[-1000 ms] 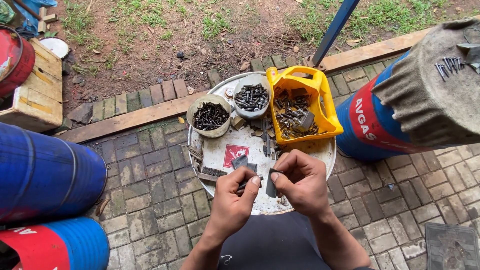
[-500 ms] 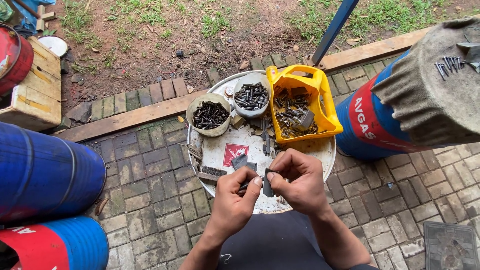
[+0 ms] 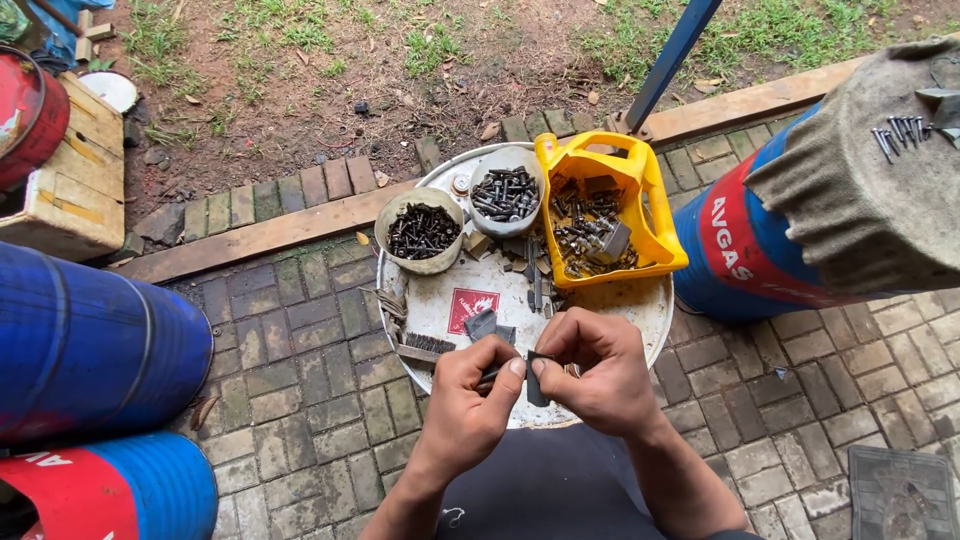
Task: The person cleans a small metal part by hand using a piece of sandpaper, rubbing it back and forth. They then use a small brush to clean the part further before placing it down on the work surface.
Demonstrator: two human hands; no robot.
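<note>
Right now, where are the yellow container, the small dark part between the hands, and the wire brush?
yellow container (image 3: pixel 662 232), head view, right wall.
small dark part (image 3: pixel 537 380), head view, its middle.
wire brush (image 3: pixel 425 345), head view, bristles.

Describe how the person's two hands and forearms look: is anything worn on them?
Both hands are bare: the left hand and the right hand wear no gloves, and I can see no rings, watch or bracelet. The forearms are uncovered too; no sleeve shows down to the bottom edge of the picture.

Glossy yellow plastic tub (image 3: pixel 655 235), dull dark metal bolts (image 3: pixel 505 192), worn white-painted drum top (image 3: pixel 640 305).
</note>
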